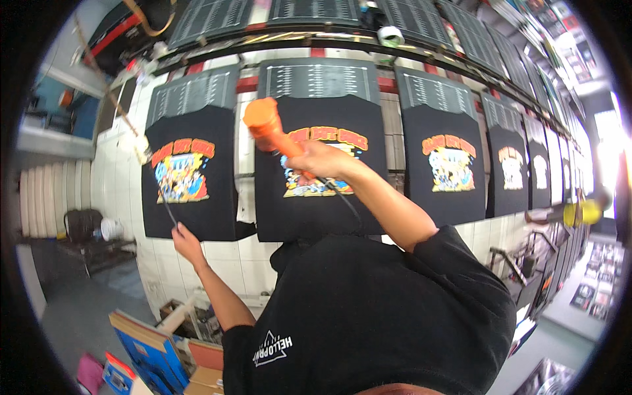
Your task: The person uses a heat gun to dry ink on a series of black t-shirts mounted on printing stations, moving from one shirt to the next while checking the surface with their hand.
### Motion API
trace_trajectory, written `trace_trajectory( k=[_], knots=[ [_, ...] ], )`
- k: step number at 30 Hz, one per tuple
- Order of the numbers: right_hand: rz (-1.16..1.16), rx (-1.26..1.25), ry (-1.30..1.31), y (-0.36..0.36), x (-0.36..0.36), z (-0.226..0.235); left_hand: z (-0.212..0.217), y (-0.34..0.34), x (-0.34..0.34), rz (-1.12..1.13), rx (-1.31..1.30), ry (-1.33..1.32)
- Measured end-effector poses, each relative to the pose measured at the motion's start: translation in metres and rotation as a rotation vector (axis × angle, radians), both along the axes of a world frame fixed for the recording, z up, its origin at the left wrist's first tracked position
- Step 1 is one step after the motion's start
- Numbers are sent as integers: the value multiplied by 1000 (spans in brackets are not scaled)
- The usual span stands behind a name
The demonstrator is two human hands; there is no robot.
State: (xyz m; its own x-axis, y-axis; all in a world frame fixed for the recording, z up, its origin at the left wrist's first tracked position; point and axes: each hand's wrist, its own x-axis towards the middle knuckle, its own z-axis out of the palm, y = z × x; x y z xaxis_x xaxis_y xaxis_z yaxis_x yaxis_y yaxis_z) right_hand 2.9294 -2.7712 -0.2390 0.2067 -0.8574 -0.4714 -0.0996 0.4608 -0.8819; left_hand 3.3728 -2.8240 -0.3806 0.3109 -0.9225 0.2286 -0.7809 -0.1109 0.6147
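Observation:
My right hand (321, 160) is wrapped round the handle of an orange hand-held blow dryer (263, 117). The dryer is over a black T-shirt (316, 220) with a colourful cartoon print, laid on a dark board (320, 79); a gap to the cloth cannot be judged. A dark cord trails from the handle across the shirt. Out to the left, my left hand (188, 243) is closed on a thin dark cord (170, 212). This cord runs up past another printed black T-shirt (189, 118) to a pale, blurred piece (141, 148), where a brownish line continues upward.
More printed black shirts (442, 197) lie on boards in a row to the right. A dark rail (276, 33) runs behind them, with further boards beyond. Boxes and blue panels (148, 349) stand at lower left. A person in a yellow top (582, 212) is at far right.

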Motion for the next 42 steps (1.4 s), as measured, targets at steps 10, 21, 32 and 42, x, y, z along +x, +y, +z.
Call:
trace_trajectory(
  k=[10, 21, 32, 42],
  knots=[
    [-110, 48, 38, 113, -48, 35, 5, 161, -141, -242, 234, 198],
    [-412, 103, 20, 331, -264, 59, 9, 259, -328, -340, 70, 159],
    [-749, 35, 101, 386, -454, 57, -17, 279, -408, -31, -5, 65],
    [-805, 81, -3, 408, -485, 19, -40, 272, -428, 159, -102, -217]
  ],
)
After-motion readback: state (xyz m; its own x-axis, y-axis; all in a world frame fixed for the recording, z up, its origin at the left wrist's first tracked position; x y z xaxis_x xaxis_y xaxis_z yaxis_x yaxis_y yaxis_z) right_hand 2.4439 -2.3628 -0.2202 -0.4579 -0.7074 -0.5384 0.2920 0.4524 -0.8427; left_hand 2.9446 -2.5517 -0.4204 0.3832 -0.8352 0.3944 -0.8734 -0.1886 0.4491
